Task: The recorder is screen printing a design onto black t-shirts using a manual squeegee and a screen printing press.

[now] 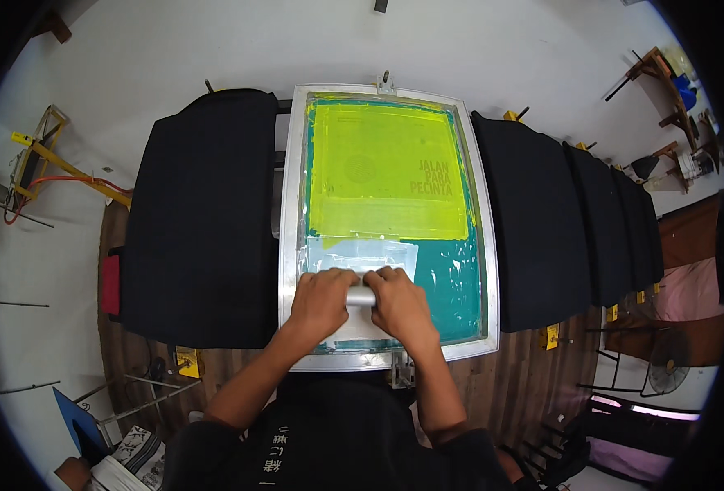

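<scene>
Both hands (pixel 318 301) (pixel 399 301) curl their fingers (pixel 344 279) snugly round a silvery bar (pixel 361 296), hiding its ends; most fingertips are out of sight.

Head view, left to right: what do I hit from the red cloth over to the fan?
Red cloth → left black cloth → left hand → silver bar → right hand → nearest right-side black cloth → fan.
</scene>
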Demonstrator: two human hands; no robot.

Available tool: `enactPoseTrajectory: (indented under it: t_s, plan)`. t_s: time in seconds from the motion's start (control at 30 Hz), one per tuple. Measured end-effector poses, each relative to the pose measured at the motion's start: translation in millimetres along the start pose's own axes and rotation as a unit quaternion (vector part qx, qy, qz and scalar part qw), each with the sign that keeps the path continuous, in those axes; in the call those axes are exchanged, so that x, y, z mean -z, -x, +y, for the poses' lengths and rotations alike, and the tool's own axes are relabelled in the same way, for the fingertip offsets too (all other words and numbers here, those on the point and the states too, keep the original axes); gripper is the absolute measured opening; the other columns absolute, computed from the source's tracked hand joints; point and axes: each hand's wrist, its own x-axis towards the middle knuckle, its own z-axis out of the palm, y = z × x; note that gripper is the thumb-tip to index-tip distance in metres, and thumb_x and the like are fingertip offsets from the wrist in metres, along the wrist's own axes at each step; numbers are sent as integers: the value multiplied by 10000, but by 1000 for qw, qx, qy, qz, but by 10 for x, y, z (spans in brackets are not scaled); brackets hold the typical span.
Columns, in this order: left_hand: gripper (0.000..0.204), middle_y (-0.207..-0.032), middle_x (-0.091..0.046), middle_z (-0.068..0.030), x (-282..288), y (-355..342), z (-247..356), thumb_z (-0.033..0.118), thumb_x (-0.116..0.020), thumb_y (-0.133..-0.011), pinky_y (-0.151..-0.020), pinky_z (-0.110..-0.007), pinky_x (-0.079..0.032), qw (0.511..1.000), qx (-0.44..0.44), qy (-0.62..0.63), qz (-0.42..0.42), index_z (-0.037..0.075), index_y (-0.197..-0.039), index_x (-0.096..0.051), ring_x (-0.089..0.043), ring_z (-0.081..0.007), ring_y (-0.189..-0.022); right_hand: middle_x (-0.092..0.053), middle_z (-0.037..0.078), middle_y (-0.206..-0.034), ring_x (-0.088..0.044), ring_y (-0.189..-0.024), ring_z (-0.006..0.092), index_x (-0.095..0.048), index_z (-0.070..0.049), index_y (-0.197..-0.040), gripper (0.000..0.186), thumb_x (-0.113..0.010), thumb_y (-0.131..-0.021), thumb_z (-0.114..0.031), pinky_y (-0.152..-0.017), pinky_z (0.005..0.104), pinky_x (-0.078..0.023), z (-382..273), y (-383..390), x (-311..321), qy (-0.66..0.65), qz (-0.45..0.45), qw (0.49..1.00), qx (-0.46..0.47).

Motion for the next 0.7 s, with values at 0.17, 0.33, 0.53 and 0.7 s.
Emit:
enactPoseTrajectory:
  t_s: [0.17, 0.33, 0.53, 0.7]
  plan:
    - [358, -1114, -628, -145, -163, 308, 9, -35, -608, -759, -895, -439, -436, 1000, 9, -1, -4, 68, -1100, -628, -616, -323, -1060, -607, 149, -1084, -572, -1005, 380, -577, -62, -1060, 453, -689, -629, 19, -789, 460, -539, -10, 185, -144, -15, 6, 1000, 16]
    - [395, -1173, -608, -164, -220, 930, 240, -9, -616, -765, -950, -424, -420, 998, -25, -19, -55, 35, -1157, -592, -608, -308, -1095, -584, 172, -1176, -539, -1094, 394, -574, -49, -1147, 564, -717, -607, 32, -885, 447, -521, -202, 842, -154, -57, -67, 996, -6]
    - [505, -1128, -647, -134, 37, 558, 235, -61, -637, -684, -963, -428, -390, 997, -17, 36, -67, 52, -1175, -600, -599, -293, -1127, -642, 194, -985, -597, -954, 407, -645, -42, -1095, 453, -643, -649, 37, -842, 467, -519, -180, 490, 115, -53, -63, 997, -5]
    - [518, -1120, -665, -122, -48, 22, -18, -101, -620, -687, -905, -420, -410, 1000, -7, -24, 18, 31, -1188, -597, -618, -302, -1061, -636, 142, -1030, -587, -984, 376, -650, -63, -1077, 424, -666, -662, 23, -782, 452, -546, 60, -121, -9, 0, 21, 999, 25]
